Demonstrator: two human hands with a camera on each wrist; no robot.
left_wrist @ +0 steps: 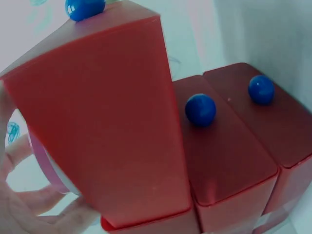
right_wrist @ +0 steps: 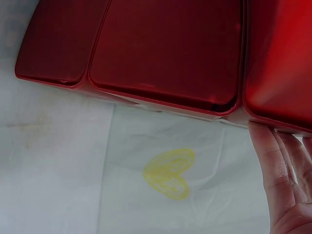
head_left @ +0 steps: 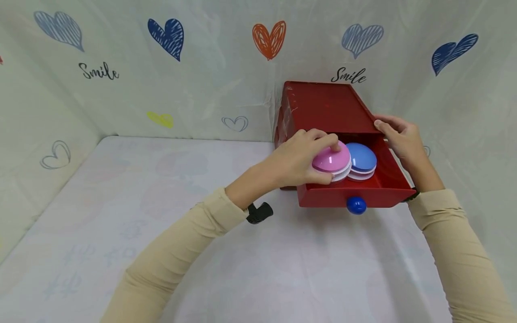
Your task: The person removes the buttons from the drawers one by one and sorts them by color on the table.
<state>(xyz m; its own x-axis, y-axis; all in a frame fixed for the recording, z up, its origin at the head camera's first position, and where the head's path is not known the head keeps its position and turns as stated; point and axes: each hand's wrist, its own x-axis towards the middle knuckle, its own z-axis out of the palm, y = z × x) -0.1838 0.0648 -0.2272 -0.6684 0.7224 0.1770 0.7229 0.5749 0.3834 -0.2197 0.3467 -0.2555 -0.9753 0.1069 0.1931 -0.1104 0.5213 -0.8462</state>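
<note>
- Gripping, with the curled fingers and thumb of the left hand [head_left: 300,157], a pink, glossy, domed round button [head_left: 333,158] with a white rim.
- Holding the pink button within the left part of a red, plastic-looking open drawer [head_left: 323,198]; not showing clearly whether resting on the bottom or lifted.
- Pressing the extended fingers of the right hand [head_left: 405,139] against the side of a red, box-shaped cabinet [head_left: 329,105], laying the thumb at its top front corner.
- Having just beside the pink button, in the same drawer, a blue, domed round button [head_left: 362,157], also white-rimmed.
- Showing a shiny blue ball-shaped knob [head_left: 357,205] on the drawer's front.
- Showing, in the left wrist view, two more red drawers [left_wrist: 239,165], both pushed in.
- Wearing beige long sleeves [head_left: 187,235].
- Working over a white, faintly patterned table [head_left: 161,211], before a white sheet [head_left: 214,67] printed with hearts.
</note>
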